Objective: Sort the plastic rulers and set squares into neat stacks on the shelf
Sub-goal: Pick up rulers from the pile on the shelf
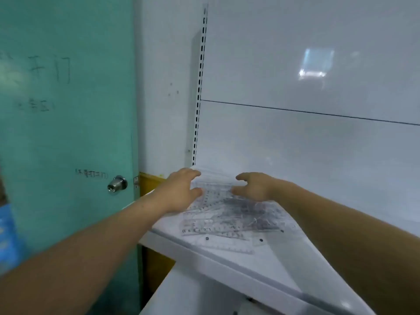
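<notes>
A: Plastic, the see-through sort, between the hands?
B: Yes. The left hand point(181, 189) and the right hand point(255, 187) face each other at the far end of the pile, each with fingers above and thumb below, curved like a C toward the clear pieces between them
A: Are they gripping?
B: I cannot tell. The plastic is transparent and blurred there, so either hand may be clamping it or only touching its ends
A: And the rest of the lot?
B: The pile of rulers and set squares point(227, 220) lies loose and overlapping on the white shelf point(261, 267), near its left end, spreading from the hands toward the front edge
A: Further out?
B: A white back panel point(295, 151) stands behind the shelf, with a slotted upright point(200, 87) along its left edge. Left of that is a teal door point(68, 133) with handwriting on it and a metal knob point(117, 184). A yellow strip point(150, 180) shows between door and shelf
</notes>
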Demonstrator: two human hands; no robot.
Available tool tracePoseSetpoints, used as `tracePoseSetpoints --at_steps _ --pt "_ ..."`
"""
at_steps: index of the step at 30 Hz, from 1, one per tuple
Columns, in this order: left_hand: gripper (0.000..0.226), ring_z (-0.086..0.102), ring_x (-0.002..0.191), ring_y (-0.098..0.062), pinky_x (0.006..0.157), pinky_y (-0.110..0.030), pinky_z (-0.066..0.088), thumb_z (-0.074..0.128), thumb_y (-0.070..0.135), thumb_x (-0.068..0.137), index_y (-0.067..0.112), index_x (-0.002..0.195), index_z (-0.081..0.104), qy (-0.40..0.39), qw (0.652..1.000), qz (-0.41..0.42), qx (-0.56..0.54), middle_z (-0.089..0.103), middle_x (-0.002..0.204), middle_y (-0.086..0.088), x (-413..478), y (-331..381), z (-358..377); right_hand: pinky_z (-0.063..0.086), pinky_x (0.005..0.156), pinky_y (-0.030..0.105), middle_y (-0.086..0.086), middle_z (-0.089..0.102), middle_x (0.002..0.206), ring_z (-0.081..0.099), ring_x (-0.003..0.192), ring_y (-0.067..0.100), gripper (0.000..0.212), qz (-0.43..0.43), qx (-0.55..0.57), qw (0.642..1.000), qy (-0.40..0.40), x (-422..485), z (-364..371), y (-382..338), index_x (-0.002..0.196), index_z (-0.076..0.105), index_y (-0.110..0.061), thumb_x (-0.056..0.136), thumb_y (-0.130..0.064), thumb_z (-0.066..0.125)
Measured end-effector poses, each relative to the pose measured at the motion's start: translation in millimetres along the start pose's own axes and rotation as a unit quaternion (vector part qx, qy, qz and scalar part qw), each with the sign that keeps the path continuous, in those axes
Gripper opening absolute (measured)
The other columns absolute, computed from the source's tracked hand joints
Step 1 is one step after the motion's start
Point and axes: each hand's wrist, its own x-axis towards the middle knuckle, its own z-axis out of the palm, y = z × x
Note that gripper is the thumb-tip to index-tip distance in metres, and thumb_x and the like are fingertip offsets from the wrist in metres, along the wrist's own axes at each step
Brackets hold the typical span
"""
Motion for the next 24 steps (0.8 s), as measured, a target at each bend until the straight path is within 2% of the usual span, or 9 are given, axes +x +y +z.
tracePoseSetpoints --at_steps 3,5,8,11,13,15,18,20,24 --pt "0.071 0.026 0.141 -0.02 0.113 -0.032 0.024 0.048 0.049 0.093 0.027 0.151 0.014 -0.063 0.995 -0.068 -0.036 0.015 0.158 0.003 15 -1 10 0.031 0.109 0.036 0.004 0.026 0.155 0.033 0.138 0.025 0.07 -0.017 -0.015 0.999 -0.044 16 -2 11 0.149 0.027 -0.017 0.092 -0.054 0.046" --pt "0.068 0.035 0.136 -0.02 0.109 -0.031 0.028 0.047 0.051 0.092 0.025 0.149 0.021 -0.085 0.992 -0.09 -0.038 0.024 0.155 0.002 22 -4 15 0.037 0.104 0.034 0.006 0.032 0.152 0.041 0.132 0.026 0.068 -0.032 -0.031 0.998 -0.05 26 -4 13 0.148 0.03 -0.015 0.093 -0.049 0.05" --pt "0.056 0.046 0.126 -0.018 0.101 -0.028 0.037 0.051 0.049 0.091 0.022 0.14 0.04 -0.055 0.994 -0.091 -0.034 0.043 0.145 0.001 30 -9 16 0.039 0.096 0.029 0.006 0.046 0.141 0.049 0.122 0.023 0.057 -0.065 -0.047 0.996 -0.032 35 -8 14 0.14 0.045 -0.015 0.092 -0.044 0.055" --pt "0.038 0.054 0.105 -0.013 0.081 -0.023 0.04 0.057 0.042 0.09 0.023 0.123 0.054 -0.03 0.994 -0.087 -0.051 0.055 0.124 0.001 36 -14 13 0.038 0.081 0.025 0.0 0.054 0.111 0.052 0.101 0.018 0.038 -0.085 -0.023 0.996 -0.014 40 -7 17 0.121 0.059 -0.019 0.088 -0.037 0.062" --pt "0.03 0.055 0.099 -0.012 0.072 -0.02 0.041 0.062 0.039 0.087 0.025 0.113 0.056 -0.023 0.995 -0.073 -0.062 0.057 0.111 0.004 39 -16 13 0.037 0.077 0.025 -0.004 0.052 0.101 0.051 0.094 0.017 0.026 -0.085 0.003 0.996 -0.009 42 -4 20 0.109 0.058 -0.022 0.086 -0.033 0.065" --pt "0.032 0.056 0.098 -0.013 0.072 -0.017 0.041 0.064 0.037 0.086 0.026 0.115 0.054 -0.02 0.995 -0.062 -0.07 0.056 0.106 0.005 39 -17 13 0.038 0.078 0.025 -0.005 0.051 0.101 0.051 0.094 0.017 0.031 -0.077 0.015 0.997 -0.006 41 -4 22 0.113 0.054 -0.023 0.086 -0.033 0.065" --pt "0.048 0.054 0.097 -0.011 0.077 -0.021 0.039 0.063 0.036 0.087 0.026 0.131 0.047 -0.024 0.996 -0.058 -0.068 0.055 0.109 0.006 37 -16 12 0.038 0.081 0.025 -0.006 0.05 0.101 0.051 0.095 0.016 0.047 -0.065 -0.001 0.998 -0.009 37 -3 21 0.133 0.049 -0.02 0.089 -0.033 0.061" --pt "0.054 0.054 0.102 -0.012 0.084 -0.022 0.039 0.061 0.039 0.088 0.024 0.137 0.044 -0.022 0.998 -0.053 -0.034 0.056 0.116 0.004 35 -16 10 0.037 0.081 0.024 -0.006 0.051 0.099 0.052 0.097 0.016 0.041 -0.06 -0.021 0.998 0.002 35 -2 21 0.128 0.055 -0.02 0.09 -0.033 0.06" --pt "0.051 0.052 0.117 -0.016 0.094 -0.027 0.039 0.06 0.043 0.087 0.02 0.132 0.051 -0.024 0.999 -0.044 0.018 0.053 0.135 0.001 28 -19 0 0.037 0.072 0.021 -0.013 0.049 0.085 0.05 0.083 0.011 0.035 -0.038 -0.012 0.999 0.018 29 0 24 0.118 0.061 -0.022 0.087 -0.039 0.063"
